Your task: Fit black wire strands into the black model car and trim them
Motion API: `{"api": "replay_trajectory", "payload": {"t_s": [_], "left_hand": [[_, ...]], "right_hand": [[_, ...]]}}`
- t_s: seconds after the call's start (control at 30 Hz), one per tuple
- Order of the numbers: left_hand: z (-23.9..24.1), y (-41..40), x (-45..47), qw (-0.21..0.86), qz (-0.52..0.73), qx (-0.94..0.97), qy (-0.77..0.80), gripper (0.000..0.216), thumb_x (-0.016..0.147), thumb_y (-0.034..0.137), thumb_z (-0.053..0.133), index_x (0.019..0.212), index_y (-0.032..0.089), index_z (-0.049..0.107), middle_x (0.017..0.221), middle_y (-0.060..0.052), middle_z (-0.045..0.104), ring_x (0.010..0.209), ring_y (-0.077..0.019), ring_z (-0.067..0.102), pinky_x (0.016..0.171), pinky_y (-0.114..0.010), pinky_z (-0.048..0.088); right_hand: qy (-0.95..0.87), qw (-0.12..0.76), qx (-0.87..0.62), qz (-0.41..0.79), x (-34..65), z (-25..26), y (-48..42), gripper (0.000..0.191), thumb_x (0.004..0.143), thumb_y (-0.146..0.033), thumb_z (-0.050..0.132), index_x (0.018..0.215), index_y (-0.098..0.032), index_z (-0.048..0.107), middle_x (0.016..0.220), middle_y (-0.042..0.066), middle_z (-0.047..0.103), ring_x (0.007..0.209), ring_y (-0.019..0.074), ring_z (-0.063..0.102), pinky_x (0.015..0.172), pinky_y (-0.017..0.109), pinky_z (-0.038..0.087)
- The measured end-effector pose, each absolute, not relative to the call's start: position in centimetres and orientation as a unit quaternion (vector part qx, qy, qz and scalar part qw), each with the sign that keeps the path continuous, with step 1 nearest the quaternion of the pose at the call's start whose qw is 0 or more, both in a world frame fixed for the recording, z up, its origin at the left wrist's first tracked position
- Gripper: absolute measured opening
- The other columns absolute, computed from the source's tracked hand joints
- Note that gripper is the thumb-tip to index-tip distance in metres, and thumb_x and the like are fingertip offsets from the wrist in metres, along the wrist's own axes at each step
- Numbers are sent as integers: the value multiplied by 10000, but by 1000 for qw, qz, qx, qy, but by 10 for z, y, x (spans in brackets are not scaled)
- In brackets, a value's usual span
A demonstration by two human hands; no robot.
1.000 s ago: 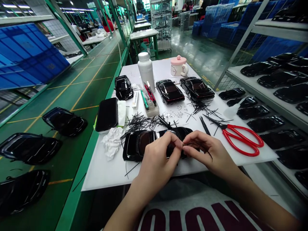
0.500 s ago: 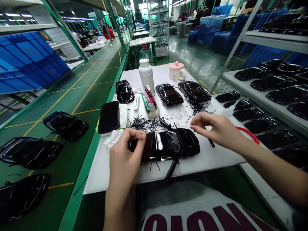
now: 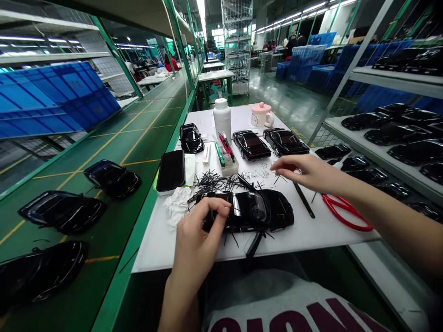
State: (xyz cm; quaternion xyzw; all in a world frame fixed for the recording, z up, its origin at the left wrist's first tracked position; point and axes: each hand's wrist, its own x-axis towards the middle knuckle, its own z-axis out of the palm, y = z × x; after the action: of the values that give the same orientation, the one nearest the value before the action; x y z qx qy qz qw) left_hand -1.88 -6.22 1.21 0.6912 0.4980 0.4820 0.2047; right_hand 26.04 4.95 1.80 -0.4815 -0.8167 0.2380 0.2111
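Room: factory hall with a white desk (image 3: 321,233) in the near middle and stacks of blue crates (image 3: 58,94) at far left.
Left hand (image 3: 199,235): closed on the left end of the model car (image 3: 258,212), thumb on the roof, fingers curled against the body.
Model car: glossy black, lying crosswise near the desk's near edge, nose to the right, a door hanging open over that edge.
Right hand (image 3: 306,173): held over the desk beyond the car and right of it, apart from it; fingers straight and close together, thumb tucked under. Whether it pinches anything cannot be told.
Around the car: black strips (image 3: 214,180) just beyond it, a crumpled white cloth (image 3: 176,205) and a black phone (image 3: 171,170) to the left, red scissors (image 3: 342,214) to the right.
Far desk: white bottle (image 3: 222,117), pink mug (image 3: 261,114), two more finished cars (image 3: 251,144).
Left: green conveyor (image 3: 104,138) carrying black car shells (image 3: 112,177).
Right: shelf (image 3: 380,159) lined with more black shells.
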Motion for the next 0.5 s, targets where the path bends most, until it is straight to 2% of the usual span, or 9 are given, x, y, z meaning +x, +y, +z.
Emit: {"api": "replay_trajectory", "payload": {"t_s": [0.03,0.07,0.13,0.23,0.37,0.5], "left_hand": [[13,-62,-14,206,480,706,478,190,950,82,595,830,229,577,904,24,722,866,-113,689,793,-212,519],[14,-63,-8,207,479,722,454,201,945,62,590,830,226,574,908,17,725,867,-115,692,784,-214,522],[17,-64,3,208,479,755,396,222,934,28,580,829,223,567,926,2,737,876,-124,699,775,-229,533],[20,-68,14,187,479,803,301,252,911,-11,558,827,227,561,958,-14,767,869,-143,712,846,-297,554],[22,-78,21,155,476,828,253,295,871,-48,570,813,240,556,981,3,793,860,-151,736,942,-358,542],[18,-92,29,195,521,777,295,297,860,-15,658,901,262,557,1075,4,762,961,-149,720,951,-324,537]], "right_hand": [[-816,220,-459,275,257,25,34,345,979,-458,491,1082,-220,720,965,62,761,851,193,691,768,312,525],[-795,235,-418,372,252,30,19,373,980,-504,513,1083,-213,722,934,61,756,834,185,686,741,296,525],[-744,240,-351,516,240,34,-10,371,969,-529,563,1065,-210,726,924,53,739,788,160,650,706,272,508],[-652,256,-303,646,227,26,-38,357,938,-538,629,921,-193,718,850,38,694,697,125,544,624,250,430],[-547,278,-282,738,226,11,-53,395,822,-557,774,853,-171,695,749,7,617,622,97,440,562,236,333],[-539,320,-274,729,230,7,-66,344,804,-491,817,790,-181,668,682,-27,544,616,91,424,577,228,340]]}}
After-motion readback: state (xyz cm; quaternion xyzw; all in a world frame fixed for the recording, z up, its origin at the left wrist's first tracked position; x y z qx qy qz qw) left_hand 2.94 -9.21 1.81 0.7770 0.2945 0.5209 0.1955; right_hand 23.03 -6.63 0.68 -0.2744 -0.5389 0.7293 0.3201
